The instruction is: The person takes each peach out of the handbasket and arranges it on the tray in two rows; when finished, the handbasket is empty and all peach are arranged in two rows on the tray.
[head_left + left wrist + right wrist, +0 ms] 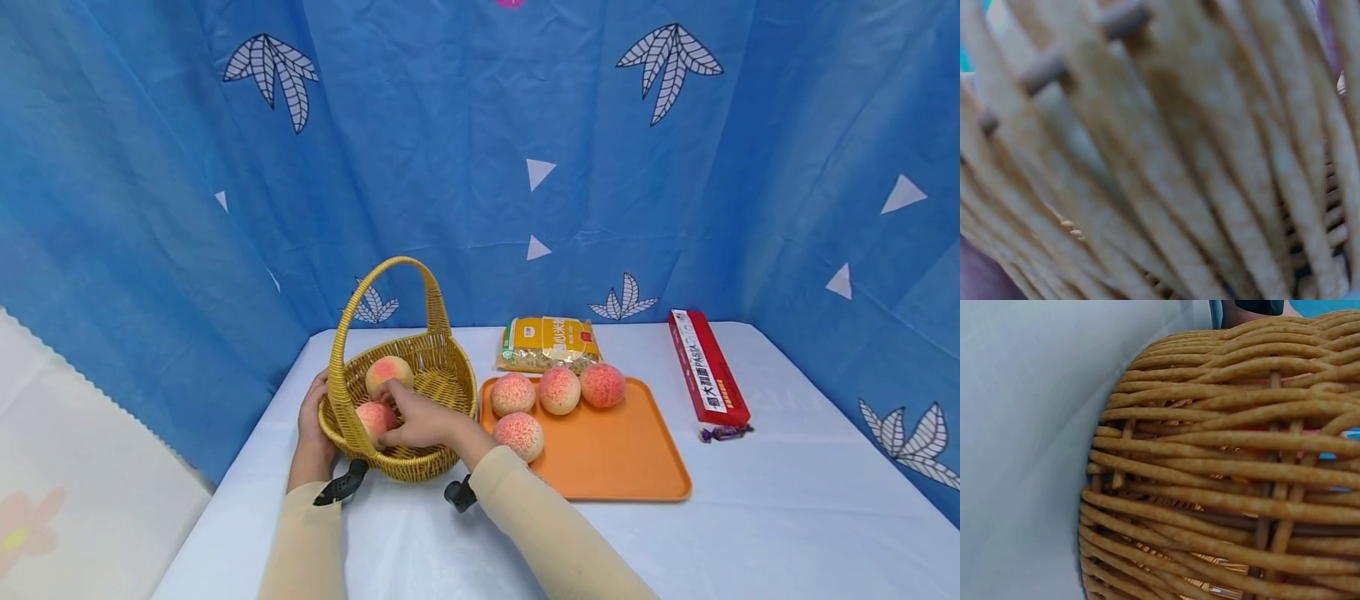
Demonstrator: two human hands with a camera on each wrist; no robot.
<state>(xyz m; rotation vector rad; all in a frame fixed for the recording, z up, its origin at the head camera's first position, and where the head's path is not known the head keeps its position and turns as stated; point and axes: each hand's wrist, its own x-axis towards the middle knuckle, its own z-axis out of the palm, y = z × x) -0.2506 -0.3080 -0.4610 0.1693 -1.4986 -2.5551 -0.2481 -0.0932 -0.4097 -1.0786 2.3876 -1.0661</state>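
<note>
In the head view a gold wicker basket (438, 385) with a tall arched handle holds two peaches. My right hand (420, 419) reaches in over its right side and holds the nearer peach (373, 419) between thumb and fingers. The other peach (389, 372) lies just behind. My left hand (313, 417) rests against the basket's outer left side, its fingertips hidden. Blurred wicker (1166, 150) fills the left wrist view; the basket's woven wall (1222, 462) fills most of the right wrist view.
Right of the basket, an orange tray (607, 454) bears several peaches (559, 391). A yellow food bag (549, 342) lies behind it. Farther right are a red pasta box (708, 367) and a purple-wrapped candy (726, 433). A blue curtain (465, 167) hangs behind the table.
</note>
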